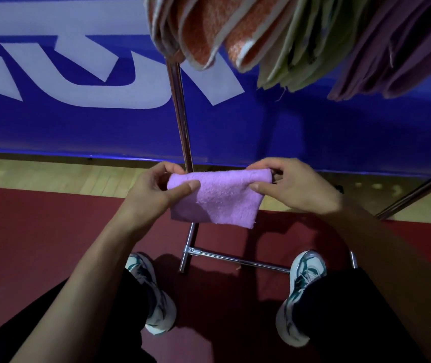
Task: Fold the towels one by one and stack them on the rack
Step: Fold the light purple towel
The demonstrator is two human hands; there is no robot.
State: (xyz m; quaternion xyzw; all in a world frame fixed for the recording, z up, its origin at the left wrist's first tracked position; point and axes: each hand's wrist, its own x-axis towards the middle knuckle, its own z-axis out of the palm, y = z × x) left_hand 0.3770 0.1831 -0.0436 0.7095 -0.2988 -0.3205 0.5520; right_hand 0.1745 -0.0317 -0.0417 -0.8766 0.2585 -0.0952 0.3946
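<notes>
Head view looks down past a chrome rack [181, 119] whose upright pole runs from the hanging cloths to a T-shaped foot on the dark red mat [38, 244]; the pole passes directly behind the lilac towel [219, 197] and is hidden there. A blue banner [78, 121] with large white letters closes off the back, and a strip of pale wooden floor [52, 171] lies between it and the mat. Over the rack's top hang folded orange towels [209, 30], pale green towels [287, 53] and purple towels [392, 48], side by side, their lower edges drooping. The lilac towel is held in the air in front of the pole, above the rack's foot, folded to a small rectangle whose long axis runs left to right, its folded edge up and its loose edge hanging down. The left hand [154, 192] pinches its upper left corner, thumb on the near face; the right hand [295, 187] pinches the upper right corner likewise. Two white and teal shoes [306, 279] stand on the mat below.
</notes>
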